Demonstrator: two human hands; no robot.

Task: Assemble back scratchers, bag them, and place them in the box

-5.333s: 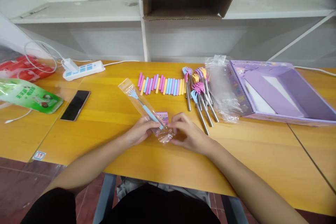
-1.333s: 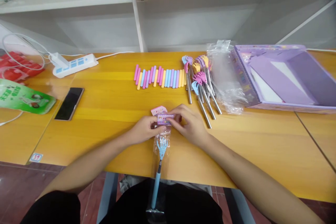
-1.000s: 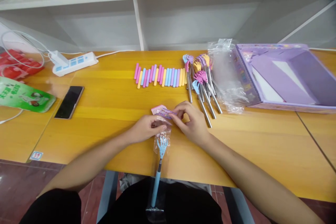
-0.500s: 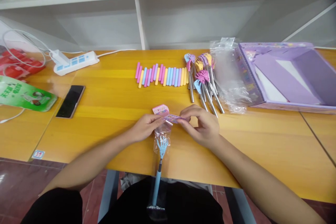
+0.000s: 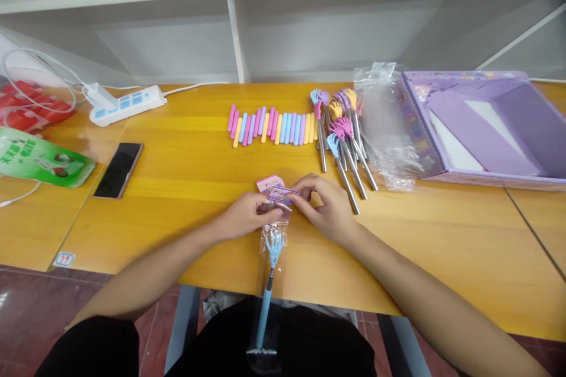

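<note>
A blue back scratcher [image 5: 264,317] lies inside a clear plastic bag [image 5: 279,274], its claw end toward the table and its handle hanging over the front edge at my lap. At the bag's top is a small printed card [image 5: 283,193] in purple, with a pink printed part [image 5: 269,182] behind it. My left hand [image 5: 245,216] is closed on the bag's top, thumb lying over it beside the card. From the other side, my right hand [image 5: 326,209] pinches the purple card's right end between thumb and finger.
Behind my hands lies a row of coloured handle tubes [image 5: 289,128]. To its right are several back scratchers with metal rods [image 5: 347,159], clear bags [image 5: 389,129] and an open purple box [image 5: 499,177]. Leftward lie a phone [image 5: 118,171], a power strip [image 5: 128,107] and a green pouch [image 5: 48,156].
My right hand has moved left and slightly up with the purple card, which now overlaps the pink part more. My left thumb has shifted lower onto the bag's top.
</note>
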